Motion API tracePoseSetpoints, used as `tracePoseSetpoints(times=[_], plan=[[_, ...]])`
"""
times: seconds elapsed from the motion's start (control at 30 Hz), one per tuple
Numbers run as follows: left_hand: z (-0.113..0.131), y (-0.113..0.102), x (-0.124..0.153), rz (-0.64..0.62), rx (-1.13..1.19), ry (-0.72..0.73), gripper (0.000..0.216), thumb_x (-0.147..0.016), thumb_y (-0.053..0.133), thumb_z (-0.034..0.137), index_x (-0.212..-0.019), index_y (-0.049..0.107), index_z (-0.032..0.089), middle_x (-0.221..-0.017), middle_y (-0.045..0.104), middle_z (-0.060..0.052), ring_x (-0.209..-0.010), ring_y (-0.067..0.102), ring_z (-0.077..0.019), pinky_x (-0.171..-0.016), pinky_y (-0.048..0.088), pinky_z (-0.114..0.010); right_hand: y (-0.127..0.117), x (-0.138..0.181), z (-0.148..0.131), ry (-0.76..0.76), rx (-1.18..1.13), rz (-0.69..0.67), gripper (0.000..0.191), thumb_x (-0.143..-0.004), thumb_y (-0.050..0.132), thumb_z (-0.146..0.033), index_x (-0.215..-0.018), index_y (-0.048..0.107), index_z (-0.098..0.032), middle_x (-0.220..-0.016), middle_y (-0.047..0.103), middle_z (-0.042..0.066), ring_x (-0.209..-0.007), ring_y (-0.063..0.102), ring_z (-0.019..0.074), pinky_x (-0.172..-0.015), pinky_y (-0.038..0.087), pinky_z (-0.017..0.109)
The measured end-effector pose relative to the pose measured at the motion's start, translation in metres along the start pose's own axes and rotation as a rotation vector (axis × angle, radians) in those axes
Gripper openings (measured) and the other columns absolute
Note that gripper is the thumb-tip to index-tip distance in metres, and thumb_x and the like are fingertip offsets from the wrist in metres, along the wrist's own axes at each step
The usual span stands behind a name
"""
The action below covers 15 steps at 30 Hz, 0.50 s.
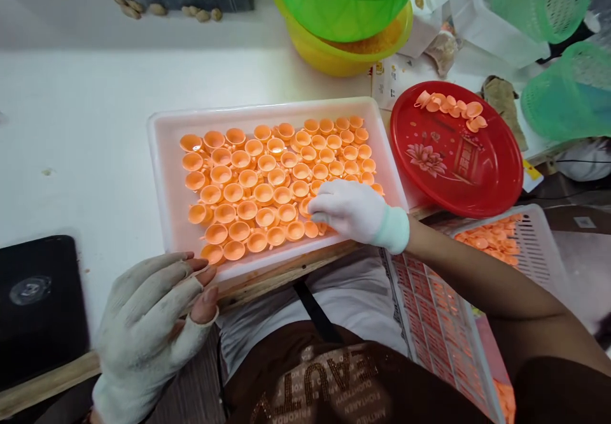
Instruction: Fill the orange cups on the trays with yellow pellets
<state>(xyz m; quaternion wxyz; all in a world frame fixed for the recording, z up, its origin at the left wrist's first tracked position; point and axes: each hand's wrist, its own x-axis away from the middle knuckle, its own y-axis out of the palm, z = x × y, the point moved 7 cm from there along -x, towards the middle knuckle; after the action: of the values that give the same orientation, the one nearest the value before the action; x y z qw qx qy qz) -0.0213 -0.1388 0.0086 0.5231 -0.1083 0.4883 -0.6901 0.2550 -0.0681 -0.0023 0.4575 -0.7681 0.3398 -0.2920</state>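
Note:
A white plastic tray [162,176] on the white table holds several small orange plastic cups [248,179], mouths up, packed in rows. My right hand [353,211], in a clean white glove, rests on the cups at the tray's near right corner, fingers curled down and pressed together among them. My left hand [153,309], in a dirty fingerless glove, hangs at the table's near edge just below the tray's near left corner, fingers bent loosely with nothing in them.
A red round plate [453,163] with a few orange cups [451,106] lies right of the tray. Behind are stacked green and yellow bowls [348,10] and green baskets [568,86]. A white slotted crate [529,233] with orange parts sits at right. A black device [38,303] lies at left.

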Motion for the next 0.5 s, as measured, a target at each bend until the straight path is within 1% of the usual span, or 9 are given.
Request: tracePoseSetpoints(times=[0.07,0.13,0.2,0.3,0.4,0.5], plan=[[0.0,0.004,-0.002,0.003,0.004,0.025,0.042,-0.079,0.072,0.015,-0.116,0.065,0.035,-0.11,0.075,-0.008,-0.106,0.071,-0.0351,-0.096,0.055,-0.06,0.001,0.003,-0.002,0.002,0.017,-0.055,0.018,-0.101,0.062,-0.028,-0.089,0.074,-0.02,-0.086,0.062,0.005,-0.077,0.048,0.018,-0.063,0.024,0.032],[0.001,0.009,-0.005,-0.005,0.01,0.041,0.041,-0.079,0.072,0.016,-0.115,0.065,0.035,-0.108,0.076,-0.007,-0.104,0.071,-0.0351,-0.095,0.055,-0.06,0.004,0.003,-0.005,0.026,0.061,-0.105,0.019,-0.1,0.062,-0.023,-0.085,0.073,-0.02,-0.084,0.061,0.004,-0.074,0.045,0.0172,-0.061,0.019,0.033],[0.001,0.011,-0.008,-0.002,0.031,0.038,0.042,-0.079,0.07,0.016,-0.115,0.065,0.037,-0.108,0.076,-0.006,-0.104,0.071,-0.0351,-0.096,0.055,-0.061,0.005,0.003,-0.007,0.057,0.093,-0.126,0.019,-0.1,0.06,-0.02,-0.086,0.073,-0.019,-0.085,0.063,0.004,-0.074,0.046,0.0172,-0.061,0.018,0.033],[0.002,0.009,-0.01,0.001,0.093,-0.022,0.04,-0.08,0.067,0.017,-0.113,0.066,0.041,-0.111,0.075,-0.005,-0.107,0.071,-0.0347,-0.097,0.054,-0.062,0.004,0.004,-0.005,0.137,0.133,-0.123,0.015,-0.1,0.061,-0.021,-0.093,0.074,-0.017,-0.091,0.068,0.006,-0.079,0.053,0.0184,-0.062,0.021,0.033],[0.002,0.001,-0.015,0.043,0.179,-0.113,0.034,-0.086,0.065,0.019,-0.111,0.069,0.042,-0.117,0.073,-0.005,-0.111,0.07,-0.033,-0.096,0.055,-0.06,0.002,0.004,-0.004,0.192,0.152,-0.133,0.017,-0.102,0.06,-0.023,-0.097,0.075,-0.017,-0.097,0.073,0.007,-0.084,0.06,0.0198,-0.063,0.025,0.032],[0.003,-0.009,-0.033,0.103,0.24,-0.211,0.028,-0.092,0.063,0.023,-0.113,0.073,0.04,-0.126,0.071,-0.004,-0.113,0.07,-0.0299,-0.098,0.056,-0.056,0.003,-0.002,-0.009,0.22,0.159,-0.17,0.017,-0.102,0.064,-0.028,-0.097,0.077,-0.018,-0.1,0.075,0.008,-0.088,0.064,0.0213,-0.064,0.029,0.031]])
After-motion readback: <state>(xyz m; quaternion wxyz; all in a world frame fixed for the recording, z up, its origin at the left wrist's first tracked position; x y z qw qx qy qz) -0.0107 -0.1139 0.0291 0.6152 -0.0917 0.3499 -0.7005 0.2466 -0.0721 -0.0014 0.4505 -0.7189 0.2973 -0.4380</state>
